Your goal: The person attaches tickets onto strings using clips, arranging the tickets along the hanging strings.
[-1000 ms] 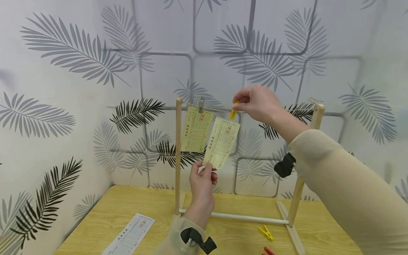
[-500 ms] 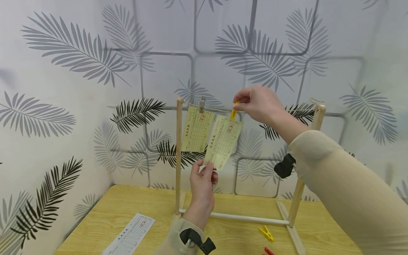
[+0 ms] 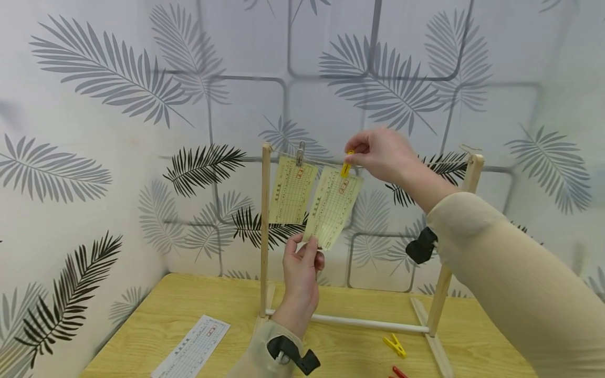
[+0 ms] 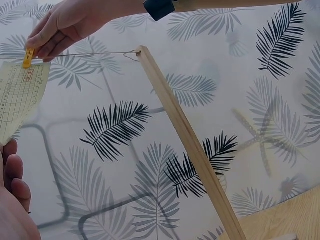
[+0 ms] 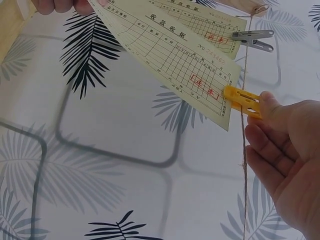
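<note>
My right hand (image 3: 385,152) pinches a yellow clothespin (image 3: 346,165) at the string. In the right wrist view, the jaws of the yellow clothespin (image 5: 242,100) lie over the top edge of a yellow printed slip (image 5: 175,55). My left hand (image 3: 301,273) holds the lower end of that slip (image 3: 333,207) between thumb and fingers. To its left, a second yellow slip (image 3: 292,191) hangs from the string by a grey clip (image 3: 300,154). The slip tilts, its top leaning right.
The string runs between a left wooden post (image 3: 264,231) and a right wooden post (image 3: 470,176), with a white rod (image 3: 368,323) low between them. On the table (image 3: 189,294) lie a white slip (image 3: 193,349), a yellow clothespin (image 3: 394,346) and a red item (image 3: 399,372).
The held slip has moved up and slightly right, so its top edge now meets the yellow clothespin. My left hand has risen slightly; my right hand has stayed nearly still.
</note>
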`<state>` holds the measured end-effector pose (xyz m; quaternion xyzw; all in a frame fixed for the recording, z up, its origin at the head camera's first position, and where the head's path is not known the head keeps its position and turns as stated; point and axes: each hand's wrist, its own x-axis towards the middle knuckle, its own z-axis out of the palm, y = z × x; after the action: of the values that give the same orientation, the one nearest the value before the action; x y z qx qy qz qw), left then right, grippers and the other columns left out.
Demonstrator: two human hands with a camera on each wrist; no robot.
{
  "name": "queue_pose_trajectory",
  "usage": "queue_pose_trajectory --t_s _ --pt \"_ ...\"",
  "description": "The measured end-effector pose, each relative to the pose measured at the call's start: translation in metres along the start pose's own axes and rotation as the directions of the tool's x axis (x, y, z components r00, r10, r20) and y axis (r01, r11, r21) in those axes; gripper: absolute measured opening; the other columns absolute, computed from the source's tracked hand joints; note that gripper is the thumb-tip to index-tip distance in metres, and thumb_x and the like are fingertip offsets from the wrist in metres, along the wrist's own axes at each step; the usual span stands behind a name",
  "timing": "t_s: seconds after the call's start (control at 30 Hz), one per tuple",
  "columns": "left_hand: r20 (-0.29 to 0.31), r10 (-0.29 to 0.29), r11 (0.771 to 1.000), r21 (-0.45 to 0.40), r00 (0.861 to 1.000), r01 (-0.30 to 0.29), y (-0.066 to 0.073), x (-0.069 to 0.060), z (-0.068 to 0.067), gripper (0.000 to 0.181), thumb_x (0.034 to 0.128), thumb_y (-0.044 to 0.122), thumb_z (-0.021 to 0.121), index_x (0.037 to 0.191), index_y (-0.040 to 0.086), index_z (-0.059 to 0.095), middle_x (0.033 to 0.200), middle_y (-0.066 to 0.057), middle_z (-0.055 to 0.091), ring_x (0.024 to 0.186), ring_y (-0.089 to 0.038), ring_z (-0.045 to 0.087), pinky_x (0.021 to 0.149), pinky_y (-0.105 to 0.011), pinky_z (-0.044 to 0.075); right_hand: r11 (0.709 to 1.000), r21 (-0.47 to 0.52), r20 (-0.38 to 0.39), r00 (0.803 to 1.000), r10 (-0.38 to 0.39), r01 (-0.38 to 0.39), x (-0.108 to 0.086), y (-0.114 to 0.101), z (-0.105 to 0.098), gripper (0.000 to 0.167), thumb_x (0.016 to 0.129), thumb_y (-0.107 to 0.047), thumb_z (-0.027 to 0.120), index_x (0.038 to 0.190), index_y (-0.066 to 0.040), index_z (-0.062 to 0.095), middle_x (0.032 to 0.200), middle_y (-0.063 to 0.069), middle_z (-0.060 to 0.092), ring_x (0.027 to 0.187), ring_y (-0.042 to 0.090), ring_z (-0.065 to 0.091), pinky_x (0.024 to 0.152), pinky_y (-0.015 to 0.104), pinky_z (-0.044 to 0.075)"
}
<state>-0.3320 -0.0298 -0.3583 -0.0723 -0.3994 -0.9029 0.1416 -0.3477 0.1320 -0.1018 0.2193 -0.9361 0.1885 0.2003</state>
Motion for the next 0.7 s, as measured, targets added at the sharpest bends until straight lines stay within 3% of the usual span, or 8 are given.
queue_pose_trajectory --t_s 0.33,0.7 --pt "-0.005 -0.011 0.999 -0.031 1.0 0.011 -0.0015 -0.0024 0.0056 0.01 0.1102 0.01 0.07 0.114 0.012 0.061 0.082 -0.003 0.068 0.068 -0.013 0.058 0.064 -0.024 0.047 0.998 0.05 0.048 0.999 0.026 -0.028 -0.0001 -0.0017 0.0024 0.035 0.111 -0.024 0.071 0.142 -0.007 0.071 0.132 0.013 0.074 0.125 0.029 0.066 0.108 0.051 0.052" --pt "0.011 -0.017 1.0 -0.016 1.0 0.017 -0.0032 -0.0028 0.005 0.014 0.1116 0.013 0.068 0.121 0.008 0.06 0.083 -0.003 0.069 0.069 -0.013 0.06 0.066 -0.025 0.048 0.997 0.068 0.065 0.997 0.037 -0.042 -0.0007 -0.0018 0.0028 0.04 0.11 -0.025 0.072 0.146 -0.008 0.07 0.136 0.015 0.072 0.127 0.031 0.065 0.107 0.052 0.052"
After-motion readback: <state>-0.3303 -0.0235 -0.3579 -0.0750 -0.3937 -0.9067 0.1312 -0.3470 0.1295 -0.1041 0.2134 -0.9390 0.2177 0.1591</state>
